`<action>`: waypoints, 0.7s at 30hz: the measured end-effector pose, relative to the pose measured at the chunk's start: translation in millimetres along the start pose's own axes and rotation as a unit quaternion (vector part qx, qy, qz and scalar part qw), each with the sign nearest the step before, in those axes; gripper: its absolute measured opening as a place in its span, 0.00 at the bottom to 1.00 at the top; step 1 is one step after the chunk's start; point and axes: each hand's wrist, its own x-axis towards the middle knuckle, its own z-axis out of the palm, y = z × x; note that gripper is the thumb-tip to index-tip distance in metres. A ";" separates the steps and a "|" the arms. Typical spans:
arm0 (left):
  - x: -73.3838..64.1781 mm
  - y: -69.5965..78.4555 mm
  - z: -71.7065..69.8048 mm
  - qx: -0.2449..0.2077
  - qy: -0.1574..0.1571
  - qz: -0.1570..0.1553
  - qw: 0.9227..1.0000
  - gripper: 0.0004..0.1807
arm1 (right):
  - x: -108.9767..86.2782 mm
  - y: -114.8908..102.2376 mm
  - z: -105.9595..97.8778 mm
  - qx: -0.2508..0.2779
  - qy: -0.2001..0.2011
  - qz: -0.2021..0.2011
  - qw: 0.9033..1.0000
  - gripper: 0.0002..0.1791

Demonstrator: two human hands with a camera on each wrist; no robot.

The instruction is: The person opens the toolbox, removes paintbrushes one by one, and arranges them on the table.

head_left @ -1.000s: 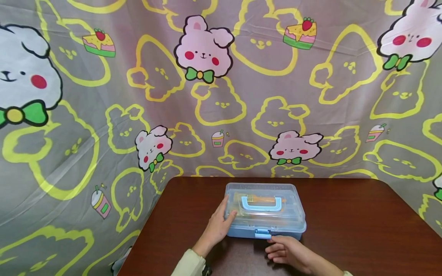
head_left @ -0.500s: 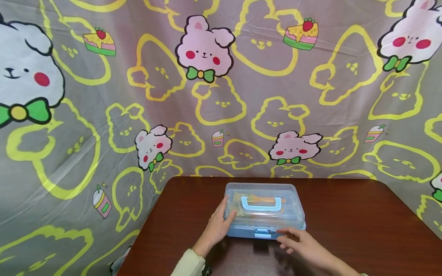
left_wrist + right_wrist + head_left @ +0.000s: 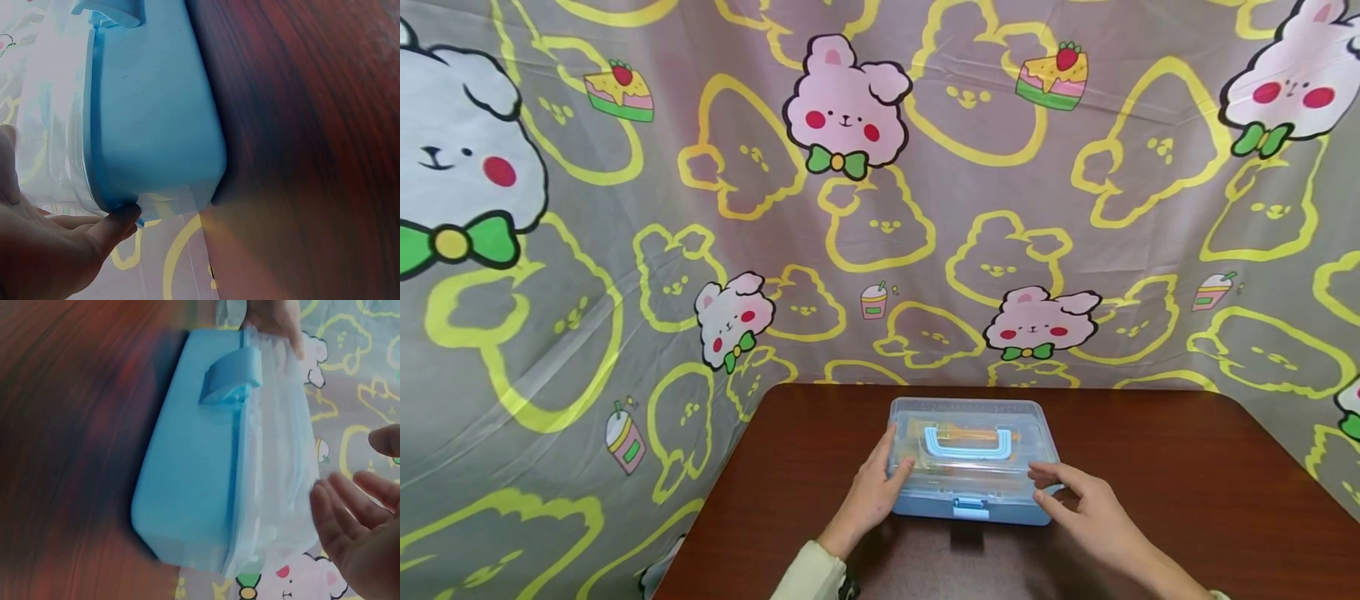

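Observation:
A storage box (image 3: 925,505) with a blue base, clear lid and light-blue carry handle (image 3: 970,454) stands on the table. Its front latch (image 3: 232,376) juts outward from the blue wall. My left hand (image 3: 871,492) holds the box's left end, thumb over the lid; in the left wrist view its fingertips (image 3: 125,215) meet the lid's rim. By the front right corner is my right hand (image 3: 1086,504), fingers bent loosely and thumb apart, nothing between them. Its fingertips are right at the lid's side in the right wrist view. Orange and yellowish items show dimly through the lid.
Beneath the box is a dark brown wooden table (image 3: 1180,483) with rounded far corners. A grey curtain (image 3: 925,200) printed with rabbits and yellow outlines hangs behind and at both sides.
My right hand has left the front latch and moved right and up to the lid's front right corner. The left hand and the box have stayed in place.

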 end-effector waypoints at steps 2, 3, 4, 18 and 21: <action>-0.4 0.1 -0.3 0.000 -0.001 0.000 1.000 0.38 | 0.5 2.4 -0.1 -0.024 0.036 -0.019 0.999 0.18; -0.4 0.3 -0.4 0.000 -0.001 -0.001 1.000 0.38 | 0.9 4.0 0.1 -0.041 0.055 -0.034 0.997 0.19; -0.6 0.4 -0.5 0.001 0.000 0.000 1.000 0.38 | 1.3 5.9 0.2 -0.057 0.072 -0.051 0.994 0.19; -0.9 0.9 -0.2 0.002 0.000 -0.003 1.000 0.37 | 6.6 36.5 0.7 -0.205 0.133 -0.104 0.964 0.26; -0.2 0.4 -0.2 0.004 -0.002 -0.004 1.000 0.38 | 6.7 44.4 2.2 -0.208 0.119 -0.089 0.967 0.28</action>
